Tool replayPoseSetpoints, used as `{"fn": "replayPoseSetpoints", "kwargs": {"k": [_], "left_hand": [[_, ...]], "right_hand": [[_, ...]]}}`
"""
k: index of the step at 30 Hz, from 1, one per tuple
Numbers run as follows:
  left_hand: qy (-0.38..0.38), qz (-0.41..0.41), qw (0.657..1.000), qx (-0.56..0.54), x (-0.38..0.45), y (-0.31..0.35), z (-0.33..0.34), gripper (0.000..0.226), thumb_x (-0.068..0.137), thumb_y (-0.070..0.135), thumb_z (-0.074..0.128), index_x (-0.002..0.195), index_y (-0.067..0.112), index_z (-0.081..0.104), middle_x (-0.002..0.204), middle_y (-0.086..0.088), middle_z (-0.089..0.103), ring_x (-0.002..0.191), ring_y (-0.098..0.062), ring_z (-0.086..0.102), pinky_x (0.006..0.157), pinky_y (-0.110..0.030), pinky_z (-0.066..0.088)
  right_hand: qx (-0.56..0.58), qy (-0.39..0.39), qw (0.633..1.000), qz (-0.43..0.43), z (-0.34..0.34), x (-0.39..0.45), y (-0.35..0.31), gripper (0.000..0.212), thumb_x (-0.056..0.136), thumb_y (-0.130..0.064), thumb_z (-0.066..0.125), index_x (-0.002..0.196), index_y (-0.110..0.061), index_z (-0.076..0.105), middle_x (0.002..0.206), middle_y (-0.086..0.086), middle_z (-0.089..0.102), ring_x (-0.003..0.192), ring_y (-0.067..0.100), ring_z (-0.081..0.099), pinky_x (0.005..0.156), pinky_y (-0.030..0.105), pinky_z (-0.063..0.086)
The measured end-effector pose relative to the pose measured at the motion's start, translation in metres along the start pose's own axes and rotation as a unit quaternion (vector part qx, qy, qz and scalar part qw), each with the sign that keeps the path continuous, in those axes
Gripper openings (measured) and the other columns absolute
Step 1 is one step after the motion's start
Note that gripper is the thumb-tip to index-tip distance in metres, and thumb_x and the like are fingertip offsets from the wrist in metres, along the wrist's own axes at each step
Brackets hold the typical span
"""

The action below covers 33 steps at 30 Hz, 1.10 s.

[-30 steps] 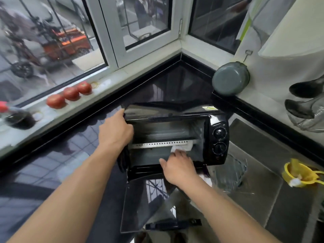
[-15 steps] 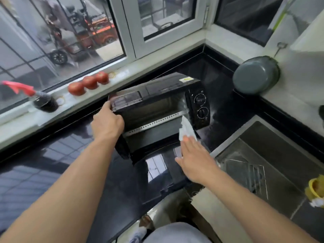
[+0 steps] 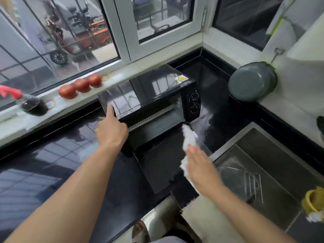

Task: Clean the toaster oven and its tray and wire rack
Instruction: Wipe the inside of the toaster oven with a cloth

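Both hands are at the oven. The left hand [image 3: 112,132] lies on the oven's [image 3: 150,95] near left corner, fingers spread and pressed over the top edge, gripping the casing. The right hand [image 3: 201,167] sits lower, in front of the open mouth, its fingers closed around a white cloth [image 3: 188,139]; the cloth sticks up past the fingertips toward the lower right corner of the opening, and whether it touches the frame I cannot tell through the blur.

The oven stands on the black counter [image 3: 52,155] just below the window sill, turned at an angle: its long axis runs from near left to far right, and its open front faces the person and slightly to the right. The two dials [image 3: 194,102] sit on the right end of that front. The door [image 3: 157,165] hangs folded down flat toward the person, reaching the counter's edge.

To the right, in the sink [image 3: 280,155], a wire rack [image 3: 245,183] lies flat. Three tomatoes [image 3: 80,85] rest in a row on the sill, and a grey pan [image 3: 252,81] hangs on the right wall
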<state>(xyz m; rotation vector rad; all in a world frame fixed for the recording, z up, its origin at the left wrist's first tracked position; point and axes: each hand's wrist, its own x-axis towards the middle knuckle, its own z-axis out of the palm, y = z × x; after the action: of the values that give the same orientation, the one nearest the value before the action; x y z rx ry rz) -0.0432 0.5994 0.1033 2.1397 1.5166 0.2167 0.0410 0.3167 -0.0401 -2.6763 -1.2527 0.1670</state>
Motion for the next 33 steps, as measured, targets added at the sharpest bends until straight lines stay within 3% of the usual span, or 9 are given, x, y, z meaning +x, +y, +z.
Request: {"fn": "replayPoseSetpoints", "kwargs": {"k": [2, 4, 10, 14, 20, 24, 26, 29, 33], "left_hand": [[-0.005, 0.015, 1.0, 0.001, -0.005, 0.001, 0.008, 0.092, 0.081, 0.005, 0.048, 0.161, 0.041, 0.022, 0.125, -0.026, 0.066, 0.11, -0.05, 0.061, 0.096, -0.052, 0.054], [-0.003, 0.027, 1.0, 0.009, -0.008, 0.003, 0.015, 0.094, 0.081, 0.005, 0.049, 0.161, 0.043, 0.018, 0.123, -0.026, 0.067, 0.11, -0.051, 0.061, 0.097, -0.051, 0.053], [-0.008, 0.054, 0.998, 0.035, -0.002, 0.004, 0.032, 0.093, 0.086, 0.006, 0.049, 0.164, 0.042, 0.01, 0.123, -0.029, 0.064, 0.106, -0.052, 0.059, 0.092, -0.051, 0.051], [-0.013, 0.08, 0.995, 0.052, -0.004, -0.004, 0.043, 0.096, 0.09, 0.006, 0.051, 0.164, 0.041, 0.001, 0.108, -0.03, 0.064, 0.083, -0.041, 0.053, 0.078, -0.045, 0.046], [-0.03, 0.111, 0.988, 0.105, 0.003, -0.012, 0.04, 0.099, 0.088, 0.006, 0.049, 0.164, 0.036, -0.007, 0.116, -0.031, 0.063, 0.102, -0.051, 0.059, 0.081, -0.049, 0.045], [-0.084, 0.146, 0.977, 0.128, 0.01, -0.019, 0.03, 0.104, 0.089, 0.017, 0.057, 0.161, 0.037, -0.016, 0.12, -0.027, 0.063, 0.102, -0.048, 0.062, 0.082, -0.047, 0.05], [-0.144, 0.151, 0.973, 0.096, 0.014, -0.026, 0.021, 0.108, 0.092, 0.027, 0.063, 0.159, 0.041, -0.02, 0.125, -0.024, 0.063, 0.102, -0.044, 0.064, 0.09, -0.052, 0.055], [-0.148, 0.171, 0.974, -0.015, 0.002, -0.052, 0.009, 0.102, 0.094, 0.031, 0.068, 0.163, 0.041, -0.007, 0.155, -0.021, 0.04, 0.131, -0.041, 0.051, 0.107, -0.052, 0.044], [-0.079, 0.195, 0.953, -0.216, -0.048, -0.11, 0.008, 0.059, 0.093, 0.016, 0.061, 0.15, 0.027, 0.048, 0.131, 0.004, 0.06, 0.122, -0.03, 0.061, 0.107, -0.053, 0.048]], "right_hand": [[0.004, -0.014, 0.999, 0.044, 0.008, 0.002, 0.034, 0.064, 0.105, -0.017, 0.034, 0.158, -0.009, -0.001, 0.167, 0.006, -0.005, 0.155, 0.026, -0.004, 0.124, 0.035, -0.001], [0.032, -0.003, 0.998, 0.052, 0.021, 0.0, 0.042, 0.064, 0.107, -0.018, 0.034, 0.156, -0.01, -0.006, 0.167, 0.004, -0.009, 0.152, 0.019, -0.015, 0.121, 0.031, -0.008], [0.093, 0.072, 0.987, 0.113, 0.036, -0.01, 0.001, 0.067, 0.097, 0.003, 0.051, 0.157, -0.013, 0.025, 0.165, 0.001, 0.016, 0.154, 0.02, 0.007, 0.125, 0.04, 0.018], [0.13, 0.111, 0.979, -0.107, 0.056, -0.017, -0.08, 0.054, 0.079, 0.005, 0.07, 0.132, -0.004, 0.064, 0.141, 0.011, 0.058, 0.134, 0.028, 0.052, 0.113, 0.042, 0.04], [0.189, 0.053, 0.947, -0.254, 0.057, -0.017, -0.12, 0.029, 0.094, -0.006, 0.05, 0.118, -0.007, 0.067, 0.125, 0.006, 0.065, 0.127, 0.024, 0.055, 0.111, 0.037, 0.041], [0.37, 0.034, 0.925, -0.074, 0.054, -0.037, -0.119, 0.034, 0.091, 0.003, 0.052, 0.117, -0.007, 0.072, 0.126, 0.001, 0.068, 0.124, 0.006, 0.056, 0.11, 0.026, 0.042], [0.465, 0.047, 0.876, 0.123, 0.042, -0.047, -0.119, 0.038, 0.097, 0.001, 0.049, 0.117, -0.019, 0.074, 0.124, -0.017, 0.067, 0.12, -0.009, 0.055, 0.107, 0.02, 0.043], [0.566, 0.143, 0.735, 0.344, 0.018, -0.058, -0.108, 0.036, 0.101, -0.008, 0.051, 0.102, -0.033, 0.076, 0.103, -0.022, 0.073, 0.099, 0.001, 0.066, 0.084, 0.016, 0.052], [0.756, 0.264, 0.412, 0.435, -0.012, -0.084, -0.087, 0.023, 0.103, -0.001, 0.048, 0.114, -0.01, 0.066, 0.113, 0.014, 0.07, 0.103, 0.026, 0.065, 0.09, 0.037, 0.051]]}}
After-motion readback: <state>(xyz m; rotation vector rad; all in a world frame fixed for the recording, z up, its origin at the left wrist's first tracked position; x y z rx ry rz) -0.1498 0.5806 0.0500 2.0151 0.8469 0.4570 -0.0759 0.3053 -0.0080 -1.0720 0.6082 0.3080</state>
